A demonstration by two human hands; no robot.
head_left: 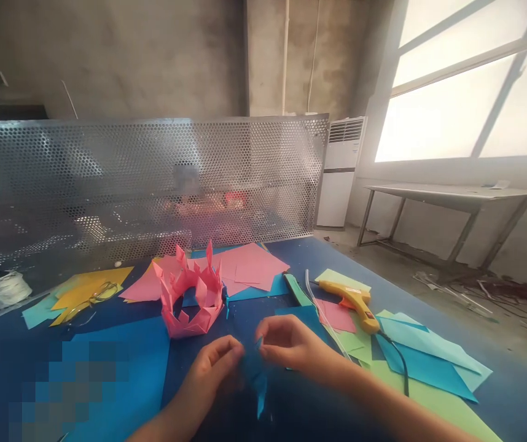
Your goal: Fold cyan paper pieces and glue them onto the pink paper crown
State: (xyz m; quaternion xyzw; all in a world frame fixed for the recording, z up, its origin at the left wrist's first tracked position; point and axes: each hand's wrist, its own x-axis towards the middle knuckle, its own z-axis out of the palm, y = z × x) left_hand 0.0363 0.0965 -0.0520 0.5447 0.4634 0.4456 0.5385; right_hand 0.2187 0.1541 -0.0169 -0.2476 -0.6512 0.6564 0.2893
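My right hand (291, 344) pinches a small, narrow piece of folded blue paper (260, 393) between thumb and fingertips. The paper hangs down to a point and is partly blurred. Opposite it, my left hand (212, 365) is closed in a pinch at the paper's left side; its exact grip is smeared by motion. Just beyond my left hand stands a pink folded-paper crown (194, 322) with pointed tips. A small blue folded piece (227, 301) sits against the crown's right side.
To the right lie a yellow glue gun (353, 301) with a black cord, a clear glue stick (309, 288), and blue and green paper sheets (429, 350). Pink sheets (258, 261) lie behind. White string (3, 291) is far left, before a perforated metal screen (129, 178).
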